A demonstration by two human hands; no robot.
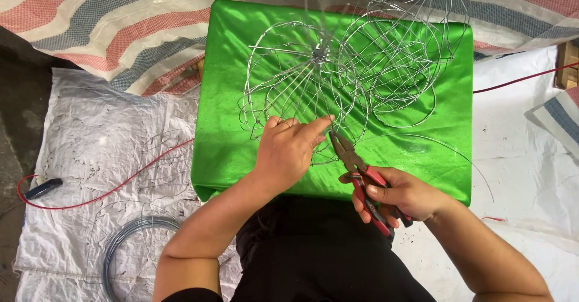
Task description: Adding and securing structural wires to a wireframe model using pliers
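On the green cloth, I'm seeing the wire frame lying flat, a round dome of thin silver spokes meeting at a hub. My left hand is pinching its near rim, fingers closed on the wire. My right hand is wrapped tight around red-handled pliers, whose nose is meeting the same rim just beside the left fingertips. A second wire frame is sitting further back on the cloth, overlapping the first one.

Floor workshop: wire coil, tarpaulins
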